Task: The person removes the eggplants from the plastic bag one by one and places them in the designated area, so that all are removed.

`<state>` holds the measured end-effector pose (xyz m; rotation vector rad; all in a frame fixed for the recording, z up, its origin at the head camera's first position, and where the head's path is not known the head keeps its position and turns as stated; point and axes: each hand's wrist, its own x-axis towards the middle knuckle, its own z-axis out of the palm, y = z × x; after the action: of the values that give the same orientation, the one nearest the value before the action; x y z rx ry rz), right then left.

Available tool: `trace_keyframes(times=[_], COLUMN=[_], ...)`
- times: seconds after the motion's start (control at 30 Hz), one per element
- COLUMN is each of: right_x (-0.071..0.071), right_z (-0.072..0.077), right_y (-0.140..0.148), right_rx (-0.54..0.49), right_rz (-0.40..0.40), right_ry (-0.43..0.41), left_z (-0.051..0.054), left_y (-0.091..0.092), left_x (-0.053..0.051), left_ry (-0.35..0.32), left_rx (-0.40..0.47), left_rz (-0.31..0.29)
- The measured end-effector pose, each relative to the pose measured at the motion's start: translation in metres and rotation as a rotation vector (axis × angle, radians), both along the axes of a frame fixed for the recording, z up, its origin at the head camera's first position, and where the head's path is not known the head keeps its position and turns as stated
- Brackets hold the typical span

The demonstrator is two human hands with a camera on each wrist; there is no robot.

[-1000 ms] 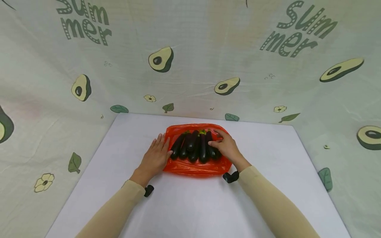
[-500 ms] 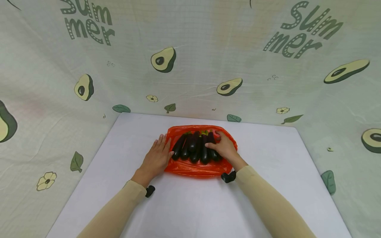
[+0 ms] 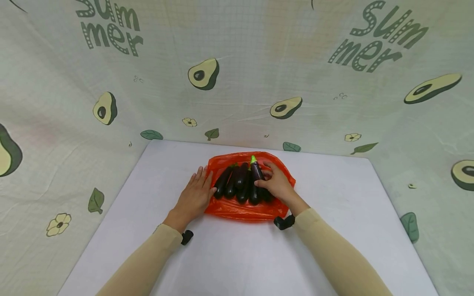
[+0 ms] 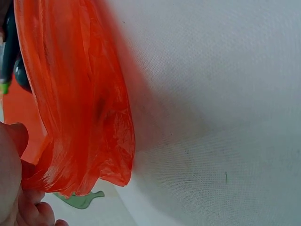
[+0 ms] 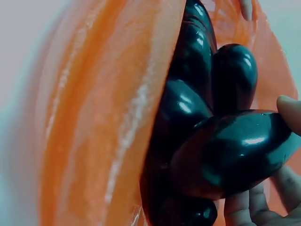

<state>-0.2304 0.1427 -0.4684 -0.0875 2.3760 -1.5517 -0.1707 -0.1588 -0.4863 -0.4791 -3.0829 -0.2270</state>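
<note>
White worktop (image 3: pixel 229 255): right grip (image 3: pixel 279 185) pinching one eggplant (image 3: pixel 257 169), newly raised above the pile (image 3: pixel 230 189) beneath it, seemingly singled out; left grip (image 3: pixel 196 192) straight-fingered, red bag (image 3: pixel 237 213) just beside it.

On the white table (image 3: pixel 237 259) over there, the person's right hand (image 3: pixel 278 183) grips a green-capped eggplant (image 3: pixel 256 169) above other eggplants (image 3: pixel 241 176) in a red plastic bag (image 3: pixel 237 212); the left hand (image 3: pixel 195 195) rests straight-fingered at its side. Avocado-print cloth (image 3: pixel 240 45) hangs behind.
</note>
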Motion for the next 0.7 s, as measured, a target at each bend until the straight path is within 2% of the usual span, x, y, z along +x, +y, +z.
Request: trace_keyframes(times=[0.37,0.7], right_x=[0.011,0.018], right_z=[0.005,0.007], right_y=[0.007,0.018], right_rx=[0.001,-0.06], right_rz=[-0.012,-0.031], right_ry=[0.102,0.108], left_z=[-0.001,0.002], left_y=[0.0,0.001], left_x=[-0.001,-0.003], left_ry=[-0.003,-0.004], left_rx=[0.017,0.022], left_rz=[0.017,0.027])
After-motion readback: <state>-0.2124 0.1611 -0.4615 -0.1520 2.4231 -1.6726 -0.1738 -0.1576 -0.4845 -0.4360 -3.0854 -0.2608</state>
